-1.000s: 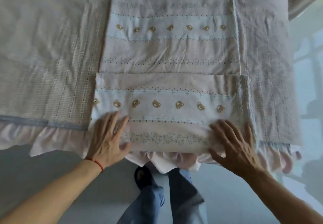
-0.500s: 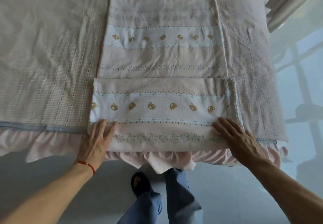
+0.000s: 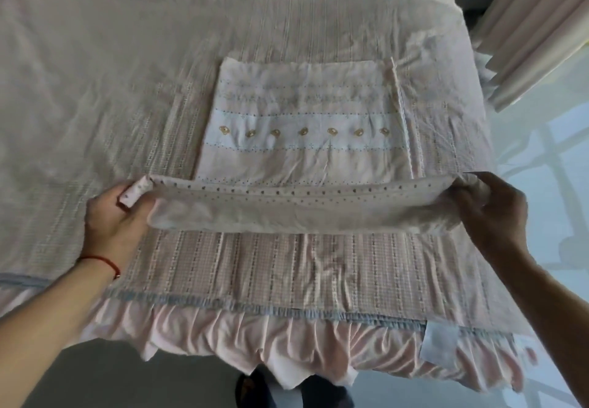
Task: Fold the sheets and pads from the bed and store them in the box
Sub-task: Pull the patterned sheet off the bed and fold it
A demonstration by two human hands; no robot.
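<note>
No box shows. The left hand (image 3: 116, 216) grips the sheet (image 3: 302, 140) by its near-left corner, and the right hand (image 3: 487, 213) grips the near-right corner. The folded edge hangs lifted between them, above the bedcover (image 3: 287, 267); the rest lies flat beyond. Half a second ago both palms pressed that fold flat near the bed's frill (image 3: 255, 340).

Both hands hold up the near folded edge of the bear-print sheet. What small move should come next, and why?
Probably carry the lifted edge forward and lay it over the flat half with the bear row. The left hand and right hand each grip one end, and the flat half lies just beyond.
</note>
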